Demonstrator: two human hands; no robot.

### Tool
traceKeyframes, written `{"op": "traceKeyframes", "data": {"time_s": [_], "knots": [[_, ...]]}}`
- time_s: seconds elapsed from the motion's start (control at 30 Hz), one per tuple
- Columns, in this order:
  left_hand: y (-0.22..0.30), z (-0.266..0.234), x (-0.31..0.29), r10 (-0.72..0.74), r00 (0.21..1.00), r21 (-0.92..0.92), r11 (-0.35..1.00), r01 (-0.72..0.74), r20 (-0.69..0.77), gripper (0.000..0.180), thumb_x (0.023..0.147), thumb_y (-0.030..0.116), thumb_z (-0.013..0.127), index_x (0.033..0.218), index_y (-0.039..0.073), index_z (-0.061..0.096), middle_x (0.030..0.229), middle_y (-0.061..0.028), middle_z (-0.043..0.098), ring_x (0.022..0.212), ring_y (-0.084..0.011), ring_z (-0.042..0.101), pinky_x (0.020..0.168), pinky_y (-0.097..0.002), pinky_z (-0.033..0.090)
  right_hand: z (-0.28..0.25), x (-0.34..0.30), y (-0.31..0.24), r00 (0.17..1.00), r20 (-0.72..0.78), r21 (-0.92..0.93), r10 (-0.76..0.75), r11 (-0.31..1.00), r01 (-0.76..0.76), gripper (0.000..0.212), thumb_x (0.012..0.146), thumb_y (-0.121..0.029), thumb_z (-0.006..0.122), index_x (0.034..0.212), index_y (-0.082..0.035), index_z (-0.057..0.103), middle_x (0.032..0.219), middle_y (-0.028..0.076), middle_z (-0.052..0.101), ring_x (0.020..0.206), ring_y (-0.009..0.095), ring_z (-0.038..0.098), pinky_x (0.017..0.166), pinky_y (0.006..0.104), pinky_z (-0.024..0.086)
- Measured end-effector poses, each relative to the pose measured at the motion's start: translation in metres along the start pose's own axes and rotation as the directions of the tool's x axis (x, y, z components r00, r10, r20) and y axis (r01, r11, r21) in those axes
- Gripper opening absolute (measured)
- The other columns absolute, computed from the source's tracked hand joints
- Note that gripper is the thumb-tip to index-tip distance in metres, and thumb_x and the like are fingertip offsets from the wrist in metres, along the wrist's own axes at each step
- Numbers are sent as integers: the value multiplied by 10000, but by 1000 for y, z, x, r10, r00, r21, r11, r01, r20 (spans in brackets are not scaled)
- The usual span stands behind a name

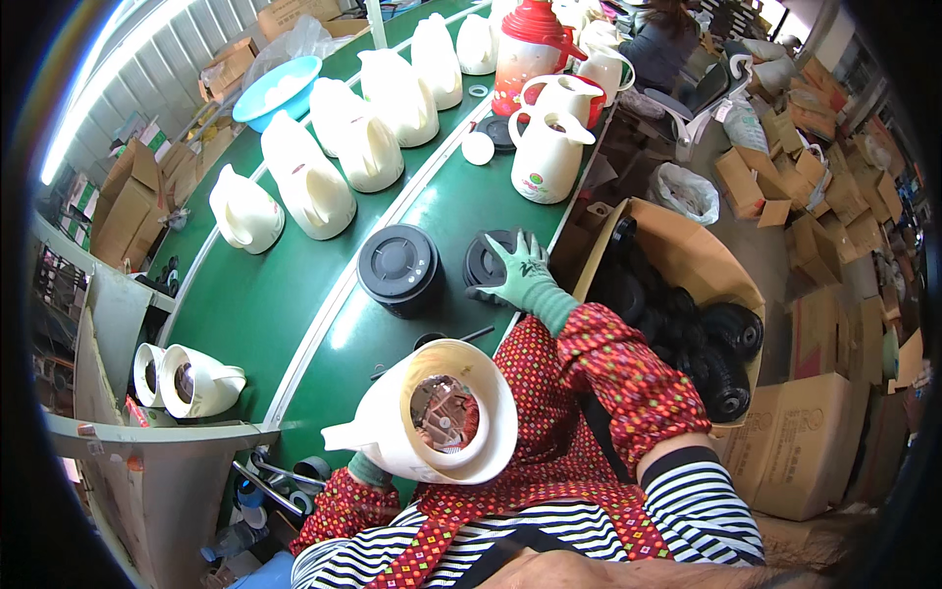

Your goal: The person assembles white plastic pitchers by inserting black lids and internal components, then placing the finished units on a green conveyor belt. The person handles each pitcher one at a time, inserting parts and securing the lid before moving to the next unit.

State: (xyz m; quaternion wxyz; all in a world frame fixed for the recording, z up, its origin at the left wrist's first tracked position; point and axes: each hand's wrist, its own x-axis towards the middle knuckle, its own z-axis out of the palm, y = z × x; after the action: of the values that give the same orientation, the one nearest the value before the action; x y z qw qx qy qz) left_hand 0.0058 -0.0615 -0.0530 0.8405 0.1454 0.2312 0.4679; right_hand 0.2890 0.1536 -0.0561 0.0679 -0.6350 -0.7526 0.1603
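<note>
A white jug (385,420) tilts over the near edge of the green table (280,312), held in the left hand (369,471). Apart from it, the right hand (522,271) spreads over a black disc (483,261) by that edge; gripping or not, I can't tell.

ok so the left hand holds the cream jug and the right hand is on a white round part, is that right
Not quite: the round part at the right hand is black, not white, as the head view shows. The left hand does hold the cream jug.
</note>
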Motion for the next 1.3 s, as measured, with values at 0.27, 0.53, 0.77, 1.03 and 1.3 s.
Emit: {"op": "traceKeyframes", "data": {"time_s": [0.27, 0.53, 0.77, 1.03, 1.3], "knots": [[14, -17, 1, 83, 994, 177, 982, -69, -72, 633, 1097, 360, 537, 1623, 69, 337, 1578, -156, 497, 1409, -277, 537, 1160, -441, 477, 40, 37, 25, 1000, 20, -173, 17, 985, -14, 952, 777, -718, 739, 1608, -410, 391, 1644, 343, 276, 1448, 554, 323, 1194, 657, 239], [3, -17, 18, 52, 999, 337, 940, -55, 17, 652, 1093, 305, 559, 1641, 65, 300, 1626, -151, 433, 1449, -261, 487, 1198, -428, 421, -38, -110, -3, 874, -365, 605, -321, 632, 485, 931, 831, -505, 795, 1594, -97, 452, 1595, 234, 409, 1454, 417, 398, 1229, 512, 286], [-23, 2, 31, 15, 999, 400, 916, -35, 52, 606, 1103, 312, 527, 1623, 66, 336, 1602, -156, 468, 1433, -272, 505, 1180, -428, 437, -56, -206, -9, 887, -396, 730, -236, 505, 460, 966, 858, -572, 761, 1589, -29, 439, 1629, 238, 369, 1499, 407, 362, 1238, 492, 269], [-29, 20, 34, 60, 996, 468, 880, -87, 71, 537, 1102, 296, 519, 1570, 51, 425, 1530, -163, 549, 1367, -282, 567, 1133, -427, 481, -62, -249, -2, 923, -380, 916, -64, 113, 385, 777, 1003, -386, 671, 1613, -8, 374, 1666, 175, 341, 1531, 311, 341, 1261, 427, 258], [19, 126, 29, 346, 588, 653, -606, -455, 731, 352, 801, 224, 763, 1105, 46, 758, 1033, -136, 719, 926, -350, 687, 804, -466, 567, -44, -236, 44, 942, 219, 782, -253, -531, -325, 699, 1103, -542, 464, 1592, -46, 398, 1546, 106, 531, 1396, 221, 517, 1219, 376, 362]]}}
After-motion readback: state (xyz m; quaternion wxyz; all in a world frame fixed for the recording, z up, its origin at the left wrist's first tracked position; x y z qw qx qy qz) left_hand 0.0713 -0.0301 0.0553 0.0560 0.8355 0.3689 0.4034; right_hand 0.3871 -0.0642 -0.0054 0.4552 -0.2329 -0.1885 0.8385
